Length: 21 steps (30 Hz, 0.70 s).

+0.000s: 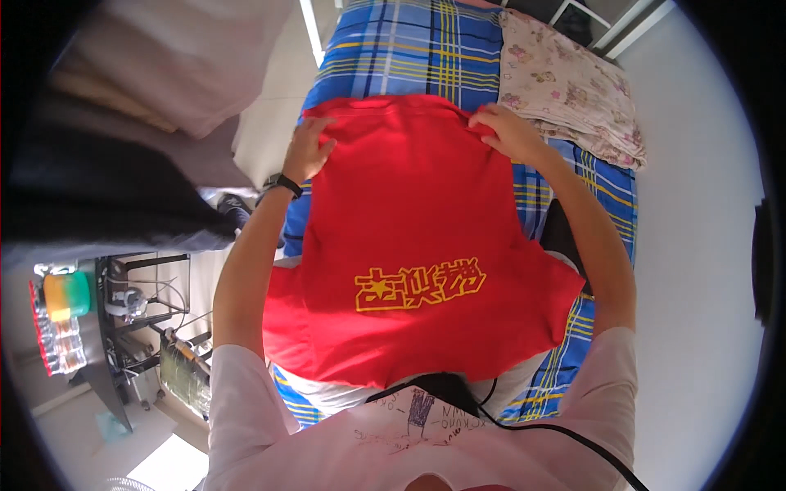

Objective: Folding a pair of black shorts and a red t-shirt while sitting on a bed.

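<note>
A red T-shirt (pixel 409 196) with yellow outlined lettering and a star lies spread before me, its hem at the far end and its collar end near my body. At the far left corner, my left hand (pixel 308 149) is closed on the cloth at the hem; a black watch band (pixel 286 183) circles that wrist. My right hand (pixel 514 136) grips the far right corner with bent fingers. The sleeves stick out to either side near me, over my light-coloured legs (pixel 336 394). Below the shirt is a blue plaid bedsheet (pixel 409 57).
A folded floral cloth (pixel 569 94) lies at the far right of the bed, beside a white wall (pixel 696 245). Dark and pale fabric (pixel 123 176) hangs at the left. A dark table (pixel 102 352) at lower left carries bottles. A black cable (pixel 573 438) crosses my chest.
</note>
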{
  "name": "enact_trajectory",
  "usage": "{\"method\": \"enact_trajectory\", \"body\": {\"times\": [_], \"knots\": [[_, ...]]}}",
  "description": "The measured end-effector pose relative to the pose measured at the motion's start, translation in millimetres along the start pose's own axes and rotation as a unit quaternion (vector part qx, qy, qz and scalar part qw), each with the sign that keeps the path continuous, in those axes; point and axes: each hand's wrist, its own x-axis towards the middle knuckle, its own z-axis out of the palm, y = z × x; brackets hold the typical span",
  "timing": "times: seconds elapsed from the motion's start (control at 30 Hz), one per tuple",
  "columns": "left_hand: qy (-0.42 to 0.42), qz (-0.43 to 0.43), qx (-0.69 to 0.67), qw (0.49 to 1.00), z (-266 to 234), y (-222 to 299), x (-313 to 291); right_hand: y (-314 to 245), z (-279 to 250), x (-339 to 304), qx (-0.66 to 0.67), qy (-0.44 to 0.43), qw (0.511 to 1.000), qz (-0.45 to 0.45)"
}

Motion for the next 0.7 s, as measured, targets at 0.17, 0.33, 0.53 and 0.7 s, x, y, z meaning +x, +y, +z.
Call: {"method": "enact_trajectory", "body": {"times": [0.17,0.33,0.53,0.7], "knots": [[-0.138,-0.057,0.059,0.987,25.9,-57.9,41.9,69.2,28.7,38.3,-0.063,-0.033,0.997,-0.009],[-0.149,0.072,0.056,0.985,3.4,-86.5,63.2,81.2,23.3,38.4,-0.065,-0.086,0.989,-0.099],[-0.244,-0.026,-0.047,0.968,-14.0,-92.4,68.6,79.6,13.4,39.1,-0.221,-0.040,0.958,-0.178],[-0.260,-0.084,-0.086,0.958,-17.9,-85.1,74.6,107.0,5.3,44.9,-0.178,-0.074,0.968,-0.160]]}}
